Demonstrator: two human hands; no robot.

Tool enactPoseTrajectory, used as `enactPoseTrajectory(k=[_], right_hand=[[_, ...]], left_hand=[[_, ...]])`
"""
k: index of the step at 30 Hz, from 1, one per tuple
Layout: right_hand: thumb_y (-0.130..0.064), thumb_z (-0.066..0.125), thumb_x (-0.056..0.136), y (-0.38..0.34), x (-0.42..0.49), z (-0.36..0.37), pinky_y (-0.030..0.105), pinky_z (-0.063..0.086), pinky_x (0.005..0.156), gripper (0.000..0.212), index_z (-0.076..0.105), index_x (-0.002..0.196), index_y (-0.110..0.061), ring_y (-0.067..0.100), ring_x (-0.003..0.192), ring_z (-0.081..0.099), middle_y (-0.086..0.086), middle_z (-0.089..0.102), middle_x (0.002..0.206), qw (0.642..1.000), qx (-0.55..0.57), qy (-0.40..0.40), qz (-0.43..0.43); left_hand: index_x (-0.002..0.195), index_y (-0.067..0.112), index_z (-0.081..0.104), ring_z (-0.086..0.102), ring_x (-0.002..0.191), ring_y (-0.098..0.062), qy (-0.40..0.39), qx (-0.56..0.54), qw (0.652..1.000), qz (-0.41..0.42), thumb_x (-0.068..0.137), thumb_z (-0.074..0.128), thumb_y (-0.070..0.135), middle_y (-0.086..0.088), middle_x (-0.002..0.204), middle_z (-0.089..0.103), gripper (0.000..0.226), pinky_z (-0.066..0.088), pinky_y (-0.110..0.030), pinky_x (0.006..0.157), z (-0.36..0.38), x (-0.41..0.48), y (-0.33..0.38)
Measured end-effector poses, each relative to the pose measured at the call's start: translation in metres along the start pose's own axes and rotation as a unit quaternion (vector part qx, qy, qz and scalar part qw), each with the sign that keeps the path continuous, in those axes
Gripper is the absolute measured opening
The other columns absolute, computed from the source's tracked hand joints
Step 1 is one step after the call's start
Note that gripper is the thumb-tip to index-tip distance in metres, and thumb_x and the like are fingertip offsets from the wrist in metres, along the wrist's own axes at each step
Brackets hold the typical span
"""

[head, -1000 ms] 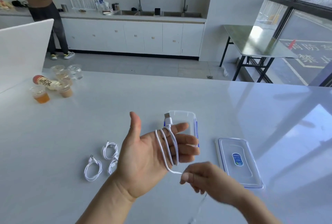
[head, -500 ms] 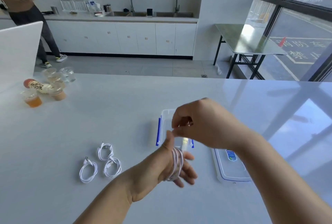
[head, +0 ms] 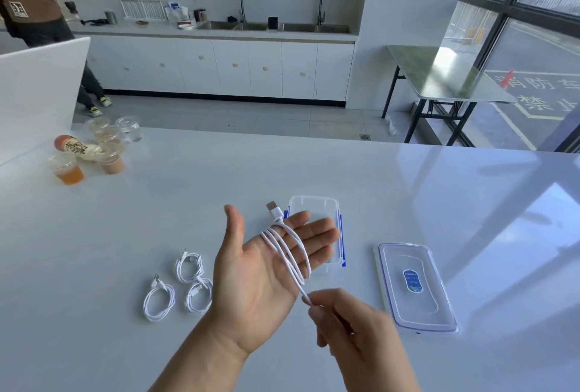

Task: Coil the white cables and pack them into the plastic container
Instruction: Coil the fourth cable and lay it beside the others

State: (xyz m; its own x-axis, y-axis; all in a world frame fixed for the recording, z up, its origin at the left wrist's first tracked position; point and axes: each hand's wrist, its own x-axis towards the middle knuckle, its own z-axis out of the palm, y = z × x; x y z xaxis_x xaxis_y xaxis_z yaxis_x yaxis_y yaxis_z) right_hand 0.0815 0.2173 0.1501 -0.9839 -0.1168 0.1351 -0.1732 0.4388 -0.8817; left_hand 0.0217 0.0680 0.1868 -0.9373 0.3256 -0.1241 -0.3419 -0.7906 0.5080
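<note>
My left hand (head: 260, 275) is held palm up over the white table, fingers straight. A white cable (head: 287, 250) is looped several times around those fingers, and its USB plug (head: 272, 207) sticks up past the index finger. My right hand (head: 348, 325) pinches the cable's free end just below the left palm. The clear plastic container (head: 314, 203) with blue clips lies open behind the left fingers, partly hidden by them. Its lid (head: 414, 288) lies flat to the right. Three coiled white cables (head: 179, 288) rest on the table to the left.
Several plastic cups with drinks and a lying bottle (head: 91, 153) stand at the table's far left, beside a white panel (head: 37, 93). A person (head: 34, 8) stands at the back left by the sink counter. A folding table (head: 439, 77) is near the window.
My right hand has swung from above the left fingers down to below the palm, carrying the cable end around. My left hand has turned palm up again, with one more loop on it.
</note>
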Motion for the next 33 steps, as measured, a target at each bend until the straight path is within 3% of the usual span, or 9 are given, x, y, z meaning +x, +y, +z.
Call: enactPoseTrajectory(k=[5, 10, 14, 18, 22, 24, 28, 31, 33], right_hand=[[-0.051, 0.074, 0.077, 0.014, 0.014, -0.015, 0.032, 0.052, 0.067, 0.027, 0.077, 0.087, -0.025, 0.009, 0.064, 0.061, -0.002, 0.07, 0.069, 0.983, 0.099, -0.098, 0.12], [-0.007, 0.083, 0.066, 0.021, 0.033, -0.024, 0.028, 0.049, 0.048, 0.02, 0.072, 0.082, -0.002, 0.018, 0.052, 0.053, 0.015, 0.058, 0.067, 0.864, 0.436, -0.103, 0.231], [-0.018, 0.099, 0.049, 0.017, 0.046, -0.018, 0.022, 0.054, 0.054, 0.042, 0.066, 0.073, -0.006, 0.013, 0.056, 0.056, 0.009, 0.06, 0.07, 0.778, 0.586, -0.051, 0.221], [-0.014, 0.089, 0.065, 0.009, 0.051, -0.013, 0.031, 0.051, 0.06, 0.03, 0.065, 0.079, -0.006, 0.024, 0.064, 0.058, 0.014, 0.061, 0.077, 0.808, 0.551, -0.093, 0.187], [0.004, 0.069, 0.08, 0.012, 0.048, -0.003, 0.028, 0.043, 0.056, 0.017, 0.06, 0.081, -0.01, 0.02, 0.061, 0.047, 0.009, 0.049, 0.074, 0.747, 0.626, -0.034, 0.222], [0.002, 0.069, 0.073, 0.017, 0.038, 0.003, 0.024, 0.034, 0.046, 0.018, 0.058, 0.073, -0.012, 0.017, 0.053, 0.04, 0.006, 0.042, 0.064, 0.777, 0.582, 0.092, 0.221], [-0.019, 0.081, 0.057, 0.019, 0.0, 0.008, 0.016, 0.028, 0.04, 0.021, 0.06, 0.056, -0.015, 0.012, 0.039, 0.034, -0.001, 0.044, 0.043, 0.904, 0.315, 0.268, 0.112], [-0.066, 0.079, 0.056, 0.013, -0.012, 0.013, 0.018, 0.03, 0.043, 0.053, 0.074, 0.062, -0.014, 0.012, 0.038, 0.04, 0.002, 0.051, 0.041, 0.961, 0.214, 0.103, 0.141], [-0.073, 0.065, 0.068, 0.01, -0.004, 0.019, 0.021, 0.032, 0.044, 0.063, 0.08, 0.084, -0.013, 0.017, 0.044, 0.049, 0.014, 0.068, 0.058, 0.935, 0.258, -0.053, 0.238]], left_hand=[[0.1, -0.003, 0.068, 0.07, 0.085, -0.038, -0.052, 0.006, 0.998, -0.037, 0.081, 0.049, 0.072, -0.025, 0.092, 0.07, 0.08, 0.058, -0.045, 0.082, -0.001, -0.001, 0.002], [0.083, 0.004, 0.055, 0.061, 0.053, -0.025, -0.168, 0.074, 0.981, -0.069, 0.088, 0.066, 0.02, -0.012, 0.063, 0.061, 0.02, 0.048, -0.032, 0.057, -0.004, 0.001, 0.003], [0.077, 0.006, 0.05, 0.058, 0.044, -0.017, -0.22, 0.092, 0.966, -0.102, 0.092, 0.057, 0.017, -0.008, 0.055, 0.058, 0.021, 0.031, -0.031, 0.046, -0.005, 0.002, -0.005], [0.072, 0.007, 0.049, 0.043, 0.032, -0.014, -0.236, 0.063, 0.964, -0.108, 0.098, 0.047, 0.02, -0.006, 0.044, 0.048, 0.029, 0.014, -0.033, 0.04, -0.01, 0.001, -0.014], [0.073, 0.008, 0.049, 0.016, 0.031, -0.016, -0.245, 0.016, 0.964, -0.1, 0.101, 0.044, 0.023, -0.004, 0.044, 0.033, 0.033, 0.017, -0.031, 0.042, -0.013, 0.003, -0.012], [0.075, 0.008, 0.048, 0.016, 0.033, -0.014, -0.234, 0.007, 0.968, -0.089, 0.102, 0.045, 0.029, 0.0, 0.047, 0.032, 0.035, 0.021, -0.028, 0.044, -0.017, 0.005, -0.008], [0.072, 0.013, 0.05, 0.022, 0.037, -0.013, -0.157, 0.052, 0.986, -0.017, 0.09, 0.061, 0.049, 0.005, 0.047, 0.033, 0.042, 0.026, -0.025, 0.042, -0.026, 0.012, 0.001], [0.07, 0.014, 0.05, 0.023, 0.036, -0.011, -0.12, 0.082, 0.989, 0.031, 0.078, 0.063, 0.062, 0.007, 0.046, 0.04, 0.051, 0.038, -0.022, 0.041, -0.029, 0.019, -0.001], [0.07, 0.013, 0.05, 0.03, 0.033, -0.005, -0.12, 0.087, 0.988, 0.04, 0.076, 0.061, 0.066, 0.007, 0.046, 0.041, 0.054, 0.04, -0.022, 0.041, -0.028, 0.022, -0.005]])
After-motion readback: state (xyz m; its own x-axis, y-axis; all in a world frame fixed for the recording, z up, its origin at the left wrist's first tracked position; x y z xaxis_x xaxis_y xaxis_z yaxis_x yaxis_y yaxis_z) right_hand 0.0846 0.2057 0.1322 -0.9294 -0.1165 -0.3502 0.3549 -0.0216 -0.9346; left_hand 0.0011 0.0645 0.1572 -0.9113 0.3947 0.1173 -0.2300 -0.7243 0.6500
